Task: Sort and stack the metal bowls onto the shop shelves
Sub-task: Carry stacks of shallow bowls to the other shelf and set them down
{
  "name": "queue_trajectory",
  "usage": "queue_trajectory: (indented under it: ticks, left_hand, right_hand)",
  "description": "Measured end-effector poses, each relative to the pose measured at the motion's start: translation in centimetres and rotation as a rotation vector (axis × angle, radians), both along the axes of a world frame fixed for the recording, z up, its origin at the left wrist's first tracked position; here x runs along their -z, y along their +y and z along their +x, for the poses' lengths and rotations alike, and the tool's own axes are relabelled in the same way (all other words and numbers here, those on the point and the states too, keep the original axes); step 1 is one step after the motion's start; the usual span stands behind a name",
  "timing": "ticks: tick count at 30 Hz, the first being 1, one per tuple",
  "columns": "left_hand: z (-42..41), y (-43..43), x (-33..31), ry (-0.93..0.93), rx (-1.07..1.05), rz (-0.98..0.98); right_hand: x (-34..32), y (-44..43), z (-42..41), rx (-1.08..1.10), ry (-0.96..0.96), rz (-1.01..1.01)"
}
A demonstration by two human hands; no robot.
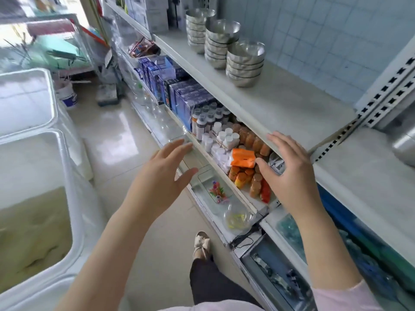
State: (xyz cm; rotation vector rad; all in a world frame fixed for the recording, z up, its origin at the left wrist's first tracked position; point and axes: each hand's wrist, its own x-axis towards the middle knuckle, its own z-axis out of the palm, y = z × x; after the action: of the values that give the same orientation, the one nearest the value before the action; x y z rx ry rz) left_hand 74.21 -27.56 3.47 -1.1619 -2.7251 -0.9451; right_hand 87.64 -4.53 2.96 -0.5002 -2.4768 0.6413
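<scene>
Three bowl stacks [244,63] sit on the shelf [280,102], toward its far end. Both hands empty, fingers spread wide: left hand [161,173] off the shelf's front edge, right hand [289,173] just at that edge. Stacks well beyond the fingers. Next bowls probably: seat same size squarely, nest level.

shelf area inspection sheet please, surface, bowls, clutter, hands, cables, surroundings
surface: top shelf, mostly bare toward the near end
job's things: three stacks of metal bowls in a row at the far end; another metal item at the right edge, partly cut off
clutter: bottles, blue boxes, orange packet on the lower shelf
hands: left hand and right hand open, empty
cables: black cable below the lower shelf
surroundings: white tubs, tiled floor
</scene>
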Motion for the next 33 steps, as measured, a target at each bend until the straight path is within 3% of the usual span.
queue_trajectory:
  ticks: [9,18,25,33]
  left_hand:
    - [-21.5,5.8,0.1,-0.020,-0.008,-0.008]
    - [-40.0,11.8,-1.1,-0.093,-0.017,0.110]
    - [-56.8,22.7,0.1,-0.256,0.266,0.113]
    - [-66.6,33.1,2.3,-0.566,0.714,0.076]
  right_hand:
    - [-1.0,5.4,-21.0,0.012,0.136,0.005]
    - [-5.8,9.0,-40.4,-0.079,0.178,-0.091]
    - [-5.1,8.9,-50.5,0.029,0.235,-0.427]
    - [-5.3,8.3,-58.6,0.427,0.446,-0.544]
